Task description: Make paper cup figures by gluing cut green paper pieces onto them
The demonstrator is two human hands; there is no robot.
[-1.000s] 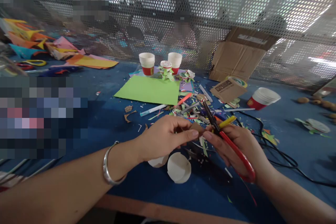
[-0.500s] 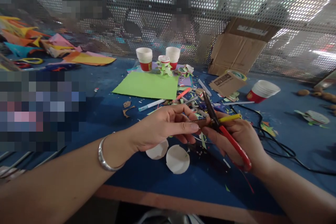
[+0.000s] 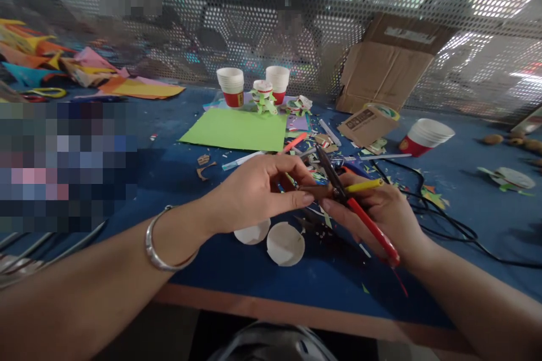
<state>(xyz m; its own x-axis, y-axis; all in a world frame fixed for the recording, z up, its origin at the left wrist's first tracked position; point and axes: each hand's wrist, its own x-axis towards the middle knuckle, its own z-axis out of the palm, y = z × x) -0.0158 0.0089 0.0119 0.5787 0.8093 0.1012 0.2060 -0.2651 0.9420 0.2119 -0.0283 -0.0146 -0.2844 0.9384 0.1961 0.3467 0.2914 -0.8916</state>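
My left hand [image 3: 266,192] pinches a small brown piece of cardboard [image 3: 315,190] between thumb and fingers. My right hand [image 3: 381,214] is closed around red-handled scissors [image 3: 368,228], their dark blades pointing up and away by the cardboard. A yellow stick, perhaps a pen [image 3: 363,185], also lies in the right hand. The fingertips of both hands nearly meet at the cardboard, and the blades partly cover it. Below the hands, a white paper disc [image 3: 285,244] lies on the table, with a second disc [image 3: 253,232] partly behind my left hand.
Beyond my hands lie a green sheet [image 3: 237,130], paper scraps and an orange marker [image 3: 295,142]. Stacked paper cups [image 3: 231,89] stand behind them; another stack [image 3: 425,136] tilts at right. A black cable [image 3: 449,217] curls across the right side. Folded cardboard [image 3: 385,67] leans against the perforated panel.
The view has shifted slightly. Both hands keep their hold on the cardboard and the scissors, which sit a little further left in view. The cardboard seems turned slightly.
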